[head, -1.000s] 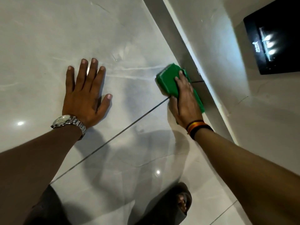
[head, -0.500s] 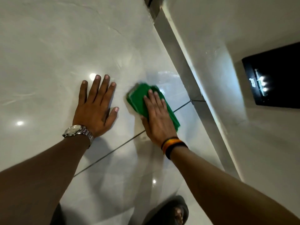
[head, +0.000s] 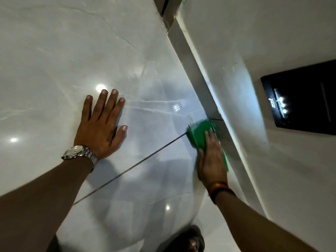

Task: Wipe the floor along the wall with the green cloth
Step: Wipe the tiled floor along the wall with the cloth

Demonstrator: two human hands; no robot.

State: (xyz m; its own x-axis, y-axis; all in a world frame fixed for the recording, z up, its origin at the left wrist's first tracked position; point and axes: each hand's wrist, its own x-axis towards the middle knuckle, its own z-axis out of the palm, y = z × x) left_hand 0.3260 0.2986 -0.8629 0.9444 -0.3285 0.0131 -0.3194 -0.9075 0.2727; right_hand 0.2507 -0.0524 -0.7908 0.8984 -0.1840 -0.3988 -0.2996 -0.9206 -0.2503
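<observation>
A folded green cloth [head: 199, 132] lies flat on the glossy white marble floor [head: 91, 42], right beside the grey skirting strip [head: 198, 82] at the foot of the white wall [head: 254, 33]. My right hand [head: 211, 160] presses down on the cloth's near half, and both are blurred by motion. The cloth's far end sticks out past my fingertips, where a dark tile joint [head: 145, 159] meets the skirting. My left hand [head: 101, 128] rests flat on the floor with fingers spread, a silver watch on its wrist.
A black panel [head: 300, 99] with small bright lights is set into the wall on the right. A dark reflection on the floor [head: 190, 239] shows at the bottom edge. Ceiling lights glint off the tiles.
My right hand has slid the green cloth to the right, from the open tile beside my left hand back against the skirting. My left hand stays planted on the floor.
</observation>
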